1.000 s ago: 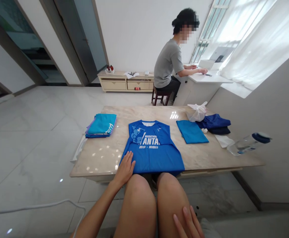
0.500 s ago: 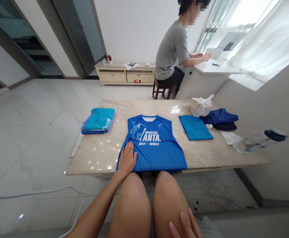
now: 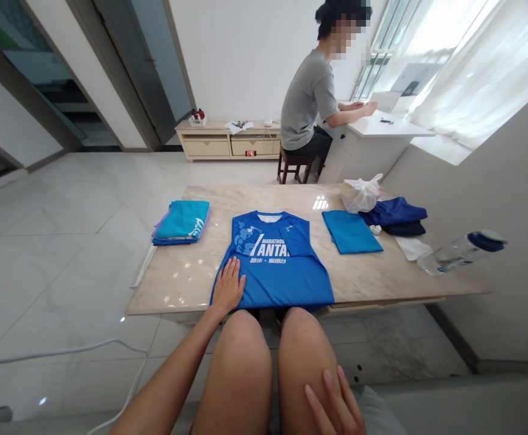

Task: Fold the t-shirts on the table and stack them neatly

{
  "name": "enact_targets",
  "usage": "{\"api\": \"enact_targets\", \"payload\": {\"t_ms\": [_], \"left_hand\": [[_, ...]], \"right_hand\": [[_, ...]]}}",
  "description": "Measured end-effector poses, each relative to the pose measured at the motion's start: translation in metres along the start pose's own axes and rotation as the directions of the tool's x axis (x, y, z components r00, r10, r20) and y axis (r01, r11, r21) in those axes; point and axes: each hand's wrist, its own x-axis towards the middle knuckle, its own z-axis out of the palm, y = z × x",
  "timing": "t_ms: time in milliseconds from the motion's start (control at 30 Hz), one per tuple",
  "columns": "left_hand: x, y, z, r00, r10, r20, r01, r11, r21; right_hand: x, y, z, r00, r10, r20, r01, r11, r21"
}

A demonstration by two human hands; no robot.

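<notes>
A blue sleeveless marathon shirt (image 3: 275,266) lies flat on the marble table (image 3: 382,278) in front of me, its hem hanging over the near edge. My left hand (image 3: 228,288) rests flat on the shirt's lower left part, fingers stretched out. My right hand (image 3: 334,406) lies open on my right thigh at the bottom of the view, holding nothing.
A folded teal stack (image 3: 181,222) sits at the table's left. A folded blue shirt (image 3: 350,231), dark blue clothes (image 3: 397,216), a white plastic bag (image 3: 360,193) and a lying water bottle (image 3: 461,252) are on the right. A person (image 3: 312,112) sits at a desk behind. A white cable (image 3: 60,350) crosses the floor.
My left hand slid a little up and inward on the shirt's lower left. My right hand stays on my thigh. The view shifted slightly.
</notes>
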Motion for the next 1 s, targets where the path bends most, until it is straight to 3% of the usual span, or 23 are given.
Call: {"api": "enact_targets", "payload": {"t_ms": [300, 633, 767, 1000], "left_hand": [[0.013, -0.008, 0.003, 0.999, 0.031, -0.027, -0.03, 0.999, 0.013], [0.011, -0.007, 0.012, 0.997, -0.044, -0.065, 0.046, 0.998, 0.037], [0.013, -0.008, 0.008, 0.995, -0.091, -0.035, 0.093, 0.994, 0.061], [0.013, -0.005, 0.002, 0.998, -0.057, 0.028, 0.053, 0.991, 0.122]], "right_hand": [[0.008, -0.004, -0.01, 1.0, 0.019, -0.003, -0.019, 1.0, -0.009], [0.014, 0.004, -0.008, 0.999, -0.041, 0.023, 0.04, 0.998, 0.045], [0.009, 0.001, -0.007, 1.0, -0.007, 0.008, 0.007, 0.999, 0.038], [0.011, -0.003, -0.009, 1.0, 0.019, -0.002, -0.019, 0.999, 0.05]]}}
